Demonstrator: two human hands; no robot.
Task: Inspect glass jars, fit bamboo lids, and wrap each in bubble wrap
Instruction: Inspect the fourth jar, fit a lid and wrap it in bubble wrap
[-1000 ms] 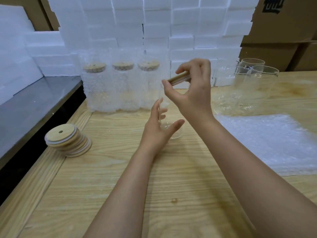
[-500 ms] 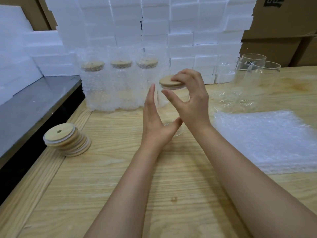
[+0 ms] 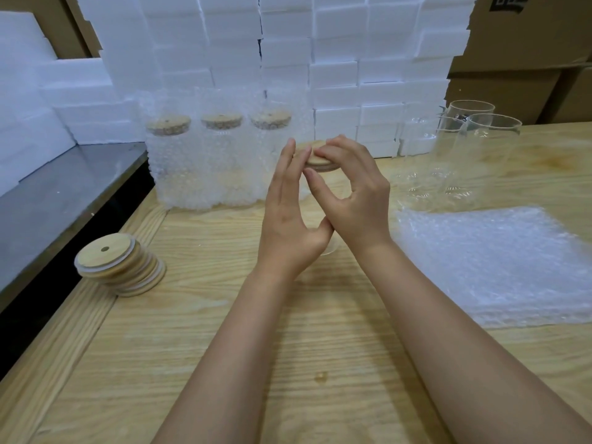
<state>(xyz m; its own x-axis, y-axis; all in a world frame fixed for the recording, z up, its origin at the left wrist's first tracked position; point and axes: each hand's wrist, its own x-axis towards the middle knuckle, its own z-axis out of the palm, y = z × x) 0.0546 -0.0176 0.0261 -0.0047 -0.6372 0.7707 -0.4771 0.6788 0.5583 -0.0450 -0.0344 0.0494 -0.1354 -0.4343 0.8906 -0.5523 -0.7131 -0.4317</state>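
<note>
While pinching lid (image 3: 320,163) on jar (image 3: 310,211) with right hand (image 3: 355,193), steadies it with left hand (image 3: 285,225), fingers straight. Seems to be seating lid. If pressed tilted, may jam or tip jar toward wrapped jars (image 3: 221,161) behind.

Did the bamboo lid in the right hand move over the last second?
Yes. The bamboo lid in the right hand has dropped lower against the wrapped jars behind it and turned from tilted to flat.
</note>
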